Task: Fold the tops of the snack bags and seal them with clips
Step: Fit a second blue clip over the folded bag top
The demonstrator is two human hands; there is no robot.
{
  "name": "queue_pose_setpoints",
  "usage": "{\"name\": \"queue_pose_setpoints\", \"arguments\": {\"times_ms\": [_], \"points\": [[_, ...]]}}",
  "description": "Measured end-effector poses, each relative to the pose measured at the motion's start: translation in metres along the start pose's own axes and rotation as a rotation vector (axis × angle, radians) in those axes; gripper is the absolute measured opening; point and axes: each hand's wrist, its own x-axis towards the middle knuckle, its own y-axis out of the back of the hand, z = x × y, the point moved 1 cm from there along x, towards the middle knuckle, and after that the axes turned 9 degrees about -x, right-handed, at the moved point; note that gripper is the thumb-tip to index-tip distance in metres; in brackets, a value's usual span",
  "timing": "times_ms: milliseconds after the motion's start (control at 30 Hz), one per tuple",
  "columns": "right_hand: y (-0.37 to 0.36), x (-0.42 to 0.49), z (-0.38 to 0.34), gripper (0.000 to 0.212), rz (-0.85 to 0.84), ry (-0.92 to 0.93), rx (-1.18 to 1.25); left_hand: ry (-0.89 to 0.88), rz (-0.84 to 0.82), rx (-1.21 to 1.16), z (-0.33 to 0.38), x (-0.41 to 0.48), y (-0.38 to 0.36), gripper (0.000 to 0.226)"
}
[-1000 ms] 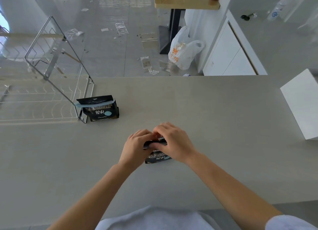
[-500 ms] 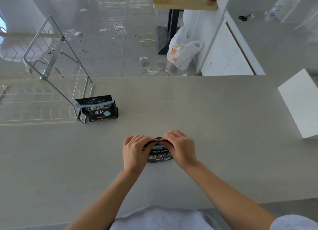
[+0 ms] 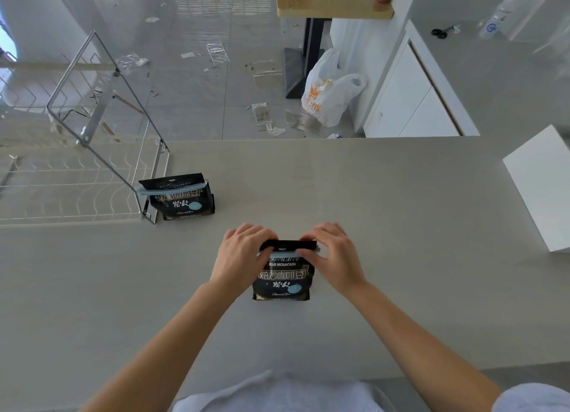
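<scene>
Head view: a person stands at a long grey counter [image 3: 385,201] and looks down at both hands. A black coffee bag [image 3: 283,280] stands upright on the counter, about halfway along it and closer to the near edge than to the far edge. Its top is folded down. A thin blue clip [image 3: 281,251] lies across the bag just under the fold.

The left hand [image 3: 242,255] grips the left end of the bag top. Its fingers curl over the fold and its thumb is on the end of the clip. The right hand [image 3: 336,254] grips the right end the same way, with its thumb on the clip.

A second coffee bag [image 3: 182,202] stands further back and to the left. It has a second blue clip [image 3: 174,188] across its top. This bag touches the corner of a wire dish rack [image 3: 92,109] at the left end of the counter. A white box [image 3: 544,186] sits at the right edge.
</scene>
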Motion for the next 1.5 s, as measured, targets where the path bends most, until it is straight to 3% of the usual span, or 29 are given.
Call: {"name": "queue_pose_setpoints", "arguments": {"times_ms": [67, 167, 433, 533, 667, 800, 900, 1000, 1200, 1333, 1500], "points": [[0.0, -0.005, 0.005, 0.007, -0.084, -0.144, 0.206, -0.074, -0.063, 0.044, 0.01, 0.002, -0.002, 0.015], [-0.005, -0.015, 0.004, 0.011, -0.143, -0.25, 0.424, -0.12, -0.112, 0.013, 0.031, 0.008, -0.018, 0.011], [-0.009, -0.032, 0.009, 0.018, -0.053, -0.336, 0.62, -0.083, -0.015, -0.287, 0.034, 0.003, -0.024, 0.003], [-0.003, -0.033, 0.011, 0.014, 0.007, -0.244, 0.459, -0.098, -0.029, -0.29, 0.036, 0.004, -0.024, 0.002], [0.015, -0.026, 0.012, 0.007, 0.033, -0.045, -0.026, -0.122, -0.015, -0.214, 0.026, 0.014, -0.005, 0.007], [0.026, -0.009, -0.011, 0.012, -0.039, 0.077, -0.323, 0.11, -0.132, -0.4, -0.011, 0.011, 0.008, 0.038], [0.014, 0.004, -0.038, 0.028, -0.151, 0.198, -0.354, 0.162, -0.215, -0.508, -0.023, -0.003, -0.001, 0.038], [-0.005, 0.014, -0.053, 0.03, -0.229, 0.216, -0.341, 0.197, -0.148, -0.609, -0.023, -0.013, -0.011, 0.035], [-0.015, 0.011, -0.054, 0.012, -0.147, 0.307, -0.34, 0.233, -0.115, -0.741, -0.021, -0.024, -0.015, 0.025], [-0.013, 0.006, -0.048, 0.016, -0.12, 0.303, -0.267, 0.194, -0.059, -0.741, -0.016, -0.028, -0.02, 0.039], [-0.019, 0.003, -0.048, 0.023, -0.069, 0.425, -0.27, 0.176, -0.092, -0.739, -0.02, -0.032, -0.021, 0.032]]}}
